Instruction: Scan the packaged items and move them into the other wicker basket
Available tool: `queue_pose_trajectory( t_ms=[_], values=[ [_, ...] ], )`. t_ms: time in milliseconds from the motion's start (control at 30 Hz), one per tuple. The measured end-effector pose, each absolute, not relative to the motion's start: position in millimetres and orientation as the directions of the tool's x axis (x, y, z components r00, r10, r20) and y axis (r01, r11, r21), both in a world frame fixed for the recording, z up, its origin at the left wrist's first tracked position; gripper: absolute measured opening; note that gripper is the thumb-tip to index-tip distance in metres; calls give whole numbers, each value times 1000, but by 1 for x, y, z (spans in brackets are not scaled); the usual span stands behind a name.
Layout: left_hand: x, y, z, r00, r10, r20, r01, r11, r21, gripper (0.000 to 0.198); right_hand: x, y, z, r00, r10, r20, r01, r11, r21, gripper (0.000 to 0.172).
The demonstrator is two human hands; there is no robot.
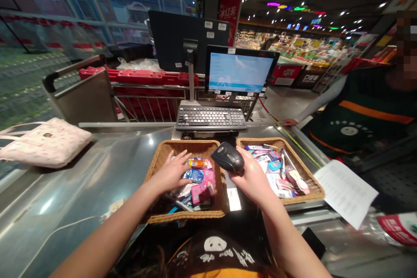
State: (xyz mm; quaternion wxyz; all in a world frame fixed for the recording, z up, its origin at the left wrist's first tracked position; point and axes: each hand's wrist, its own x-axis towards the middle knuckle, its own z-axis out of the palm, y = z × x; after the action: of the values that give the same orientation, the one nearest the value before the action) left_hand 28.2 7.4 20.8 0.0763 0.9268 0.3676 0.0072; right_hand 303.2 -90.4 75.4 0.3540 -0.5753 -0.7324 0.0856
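Note:
My right hand (250,173) is wrapped round a black barcode scanner (228,157), its head pointing left above the gap between two woven baskets. Fingers spread, my left hand (174,170) reaches into the left basket (185,216); whether it touches the goods cannot be made out. In that basket lie an orange-yellow small bottle-like item (196,163), a blue packet (194,176), a pink packet (202,192) and other small goods. The right basket (317,189) holds toothbrush-like packs and other small packaged items.
A keyboard (211,117) and a lit monitor (240,71) stand behind the baskets. On the metal counter (107,156) are a pink handbag (48,142), a white cable and a paper sheet (347,191). A bottle (395,228) lies at right. A co-worker (350,108) stands beyond, one hand on the counter.

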Motion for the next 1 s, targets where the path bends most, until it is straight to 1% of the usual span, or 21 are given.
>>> queue_pose_trajectory(
  t_ms=[67,167,300,433,567,633,700,800,900,1000],
  values=[
    [43,12,25,744,668,19,659,-738,146,37,311,-96,78,-56,904,423,784,302,-543,42],
    [71,19,29,765,636,104,621,-770,144,37,327,-106,83,-5,906,424,787,265,-557,44],
    [127,23,30,781,594,192,573,-804,161,41,357,-119,87,103,886,453,822,181,-540,47],
    [199,20,27,796,568,209,541,-822,178,50,393,-132,88,228,842,489,847,76,-526,47],
    [275,15,17,836,519,178,495,-854,162,57,430,-146,88,352,796,492,842,-40,-538,53],
    [311,13,9,862,484,150,462,-872,162,60,448,-153,88,395,774,495,841,-88,-533,54],
    [344,11,-2,890,436,136,413,-895,167,56,463,-159,89,420,762,493,842,-124,-525,50],
    [385,11,-20,916,388,107,369,-915,162,40,483,-166,88,441,761,476,835,-154,-529,45],
    [414,13,-38,928,368,67,354,-922,159,25,499,-171,85,464,745,478,826,-169,-538,46],
    [430,16,-50,934,354,47,344,-927,153,22,511,-173,81,482,723,495,820,-173,-545,48]
  ],
)
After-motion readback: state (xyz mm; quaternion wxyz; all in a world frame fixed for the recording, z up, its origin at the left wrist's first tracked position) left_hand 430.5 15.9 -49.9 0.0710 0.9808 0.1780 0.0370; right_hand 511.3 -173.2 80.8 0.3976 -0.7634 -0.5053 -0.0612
